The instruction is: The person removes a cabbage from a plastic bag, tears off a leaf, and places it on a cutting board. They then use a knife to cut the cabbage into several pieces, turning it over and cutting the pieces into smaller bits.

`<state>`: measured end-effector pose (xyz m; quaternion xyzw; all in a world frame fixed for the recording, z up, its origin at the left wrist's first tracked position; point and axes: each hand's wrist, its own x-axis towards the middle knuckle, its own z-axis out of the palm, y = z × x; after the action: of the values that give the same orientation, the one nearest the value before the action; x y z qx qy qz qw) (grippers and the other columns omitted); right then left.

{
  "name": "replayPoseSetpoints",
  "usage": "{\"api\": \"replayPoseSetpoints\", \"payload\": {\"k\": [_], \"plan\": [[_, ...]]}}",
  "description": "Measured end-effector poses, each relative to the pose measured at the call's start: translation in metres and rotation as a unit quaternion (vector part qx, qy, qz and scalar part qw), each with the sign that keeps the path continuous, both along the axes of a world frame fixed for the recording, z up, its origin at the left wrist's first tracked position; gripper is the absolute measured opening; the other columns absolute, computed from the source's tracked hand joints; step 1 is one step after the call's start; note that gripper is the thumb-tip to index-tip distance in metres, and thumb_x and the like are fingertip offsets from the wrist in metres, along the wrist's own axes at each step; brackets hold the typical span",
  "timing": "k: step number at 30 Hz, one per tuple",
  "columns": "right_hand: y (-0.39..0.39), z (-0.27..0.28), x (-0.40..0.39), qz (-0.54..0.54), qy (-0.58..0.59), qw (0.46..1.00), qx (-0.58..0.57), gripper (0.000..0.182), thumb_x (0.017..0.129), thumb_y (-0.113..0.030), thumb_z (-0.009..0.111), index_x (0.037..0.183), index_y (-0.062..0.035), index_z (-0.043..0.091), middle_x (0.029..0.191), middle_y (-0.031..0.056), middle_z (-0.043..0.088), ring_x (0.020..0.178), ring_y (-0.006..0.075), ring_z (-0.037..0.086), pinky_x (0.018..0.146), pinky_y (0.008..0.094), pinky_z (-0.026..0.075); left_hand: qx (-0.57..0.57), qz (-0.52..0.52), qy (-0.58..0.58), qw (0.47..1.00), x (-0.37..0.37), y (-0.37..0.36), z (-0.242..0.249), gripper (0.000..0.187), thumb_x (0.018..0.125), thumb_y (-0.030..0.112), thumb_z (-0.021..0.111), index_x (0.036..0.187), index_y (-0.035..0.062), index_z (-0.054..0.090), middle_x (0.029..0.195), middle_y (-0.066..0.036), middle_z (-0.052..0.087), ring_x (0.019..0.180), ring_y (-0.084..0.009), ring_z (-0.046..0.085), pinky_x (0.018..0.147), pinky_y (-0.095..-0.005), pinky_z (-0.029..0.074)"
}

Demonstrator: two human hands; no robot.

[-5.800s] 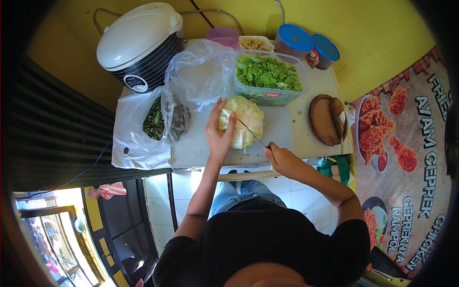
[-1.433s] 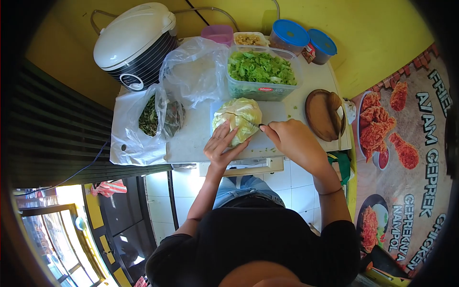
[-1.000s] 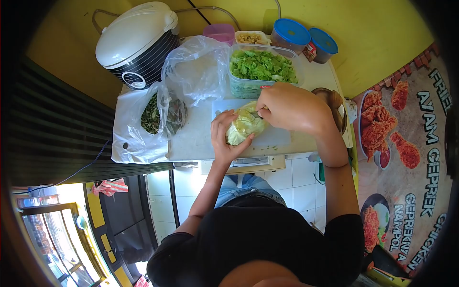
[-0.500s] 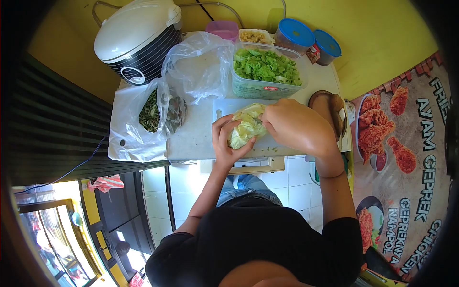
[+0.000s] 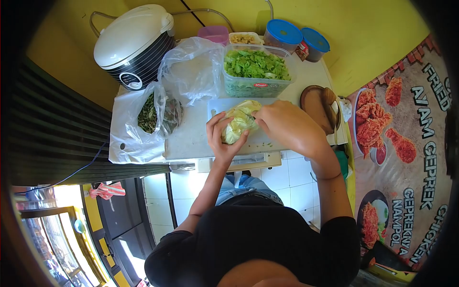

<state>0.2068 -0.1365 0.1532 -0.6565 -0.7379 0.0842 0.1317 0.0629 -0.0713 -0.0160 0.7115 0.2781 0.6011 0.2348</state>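
A pale green cabbage (image 5: pixel 239 125) rests on the white cutting board (image 5: pixel 216 106) near the table's front edge. My left hand (image 5: pixel 223 136) is wrapped round its left and lower side, thumb in front. My right hand (image 5: pixel 282 122) is closed at the cabbage's upper right side; its fingertips are partly hidden, and what they hold cannot be made out. Just behind stands a clear container (image 5: pixel 258 88) full of shredded green leaves (image 5: pixel 256 64).
Left of the board are an open plastic bag of dark leaves (image 5: pixel 148 115), an empty-looking clear bag (image 5: pixel 191 71) and a rice cooker (image 5: pixel 134 45). Blue-lidded tubs (image 5: pixel 284 32) stand at the back. A stone mortar (image 5: pixel 315 107) sits at the right.
The whole view has shifted slightly, with the table's objects appearing further left. Both hands remain at the cabbage, which looks a little more tilted.
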Motion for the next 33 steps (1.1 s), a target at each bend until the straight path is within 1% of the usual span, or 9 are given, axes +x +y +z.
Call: {"api": "replayPoseSetpoints", "payload": {"k": [8,10,16,20,22,23,25,29,33], "plan": [[0.056,0.027,0.004,0.062,-0.021,0.997,-0.039,0.016,0.076,-0.008,0.055,0.064,0.0024,0.058,0.063,0.0222,0.057,0.063,0.0393,0.058,0.057,0.0456,0.045,-0.056,0.002,-0.033,0.998,0.004,0.016,0.020,0.042,0.066,0.013,0.080,0.103,0.0036,0.062,0.107,-0.015,0.058,0.098,-0.0291,0.058,0.084,-0.0376,0.048],[0.069,0.044,-0.003,0.012,-0.057,0.981,-0.186,0.014,0.072,-0.007,0.054,0.062,0.0014,0.058,0.055,0.0187,0.055,0.051,0.0328,0.057,0.051,0.0415,0.044,-0.109,0.013,-0.036,0.993,0.006,0.019,0.032,0.036,0.070,0.012,0.078,0.101,0.0028,0.063,0.103,-0.014,0.060,0.094,-0.0279,0.059,0.083,-0.0364,0.048],[0.093,0.044,-0.002,-0.016,-0.011,0.979,-0.201,0.012,0.068,-0.004,0.053,0.058,0.0002,0.057,0.050,0.0134,0.056,0.043,0.0234,0.055,0.047,0.0368,0.045,-0.092,0.014,-0.009,0.996,0.008,0.038,0.036,0.029,0.073,0.012,0.075,0.098,0.0022,0.063,0.095,-0.012,0.063,0.091,-0.0262,0.060,0.080,-0.0347,0.048],[0.092,0.033,-0.008,-0.023,-0.038,0.971,-0.233,0.010,0.072,-0.004,0.054,0.064,0.0008,0.058,0.055,0.0172,0.058,0.052,0.0303,0.060,0.054,0.0403,0.048,-0.129,0.021,-0.009,0.991,0.010,0.038,0.037,0.025,0.076,0.014,0.074,0.096,0.0018,0.063,0.096,-0.012,0.062,0.088,-0.0257,0.059,0.077,-0.0344,0.047],[0.086,-0.012,-0.018,-0.008,0.034,0.994,0.100,0.010,0.078,-0.006,0.055,0.072,0.0023,0.058,0.064,0.0229,0.059,0.066,0.0383,0.061,0.063,0.0445,0.048,-0.214,0.058,-0.056,0.974,0.012,0.048,0.038,0.022,0.082,0.017,0.071,0.095,0.0013,0.063,0.096,-0.012,0.061,0.086,-0.0244,0.058,0.076,-0.0334,0.046],[0.084,-0.014,-0.026,-0.006,0.035,0.995,0.098,0.010,0.078,-0.006,0.055,0.072,0.0023,0.058,0.064,0.0229,0.059,0.066,0.0383,0.061,0.063,0.0445,0.048,-0.216,0.060,-0.055,0.973,0.010,0.051,0.039,0.022,0.082,0.017,0.071,0.095,0.0013,0.063,0.096,-0.012,0.061,0.086,-0.0244,0.058,0.076,-0.0334,0.046],[0.085,-0.015,-0.041,-0.117,0.123,0.982,0.085,0.012,0.082,-0.005,0.053,0.075,0.0036,0.056,0.071,0.0261,0.058,0.078,0.0436,0.059,0.071,0.0480,0.047,-0.252,0.065,-0.049,0.964,0.008,0.062,0.043,0.022,0.086,0.019,0.068,0.096,0.0012,0.062,0.096,-0.011,0.059,0.085,-0.0231,0.056,0.076,-0.0326,0.045],[0.086,-0.017,-0.029,-0.094,0.124,0.987,0.030,0.012,0.086,-0.006,0.053,0.087,0.0037,0.059,0.074,0.0249,0.060,0.075,0.0423,0.059,0.068,0.0475,0.046,-0.249,0.084,-0.052,0.964,0.008,0.054,0.039,0.021,0.086,0.017,0.067,0.097,0.0014,0.061,0.098,-0.010,0.056,0.085,-0.0204,0.055,0.075,-0.0311,0.044],[0.075,-0.008,-0.025,-0.096,0.145,0.984,0.020,0.014,0.088,-0.010,0.055,0.091,0.0022,0.060,0.075,0.0245,0.061,0.074,0.0408,0.060,0.067,0.0460,0.046,-0.299,0.045,-0.131,0.944,0.011,0.040,0.038,0.036,0.082,0.017,0.072,0.108,0.0019,0.052,0.101,-0.008,0.053,0.086,-0.0155,0.053,0.073,-0.0275,0.043]]}}
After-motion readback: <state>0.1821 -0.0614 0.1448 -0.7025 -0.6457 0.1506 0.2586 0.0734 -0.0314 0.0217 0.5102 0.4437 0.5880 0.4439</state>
